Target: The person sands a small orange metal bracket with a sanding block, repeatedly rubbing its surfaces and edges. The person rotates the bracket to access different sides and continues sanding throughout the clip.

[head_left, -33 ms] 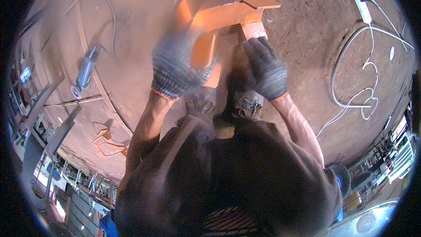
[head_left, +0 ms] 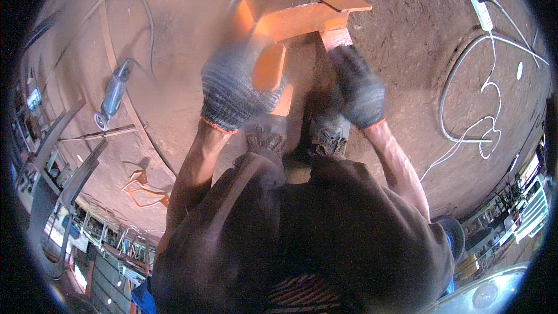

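An orange metal bracket [head_left: 299, 21] with flat plates at its ends is held up above the ground, in front of my feet. My left hand [head_left: 235, 84], in a dark grey knit glove with an orange cuff, is closed around its left end, and one orange plate shows beside the thumb. My right hand [head_left: 359, 90], gloved the same way, has its fingertips at the near edge of the bracket's right-hand tab, whose face looks paler and dusty. Its fingers are drawn together and blurred; whatever they hold is hidden.
An angle grinder [head_left: 114, 96] lies on the brown ground at left, near a smaller orange bent frame [head_left: 144, 189]. A white power strip [head_left: 481, 13] and a looped pale cable [head_left: 444, 102] lie at right. My shoes [head_left: 329, 138] are just below the bracket.
My right hand has shifted slightly right and toward its fingertips' edge of the tab, baring a little more of the hand's left side. The left hand and the bracket stay put.
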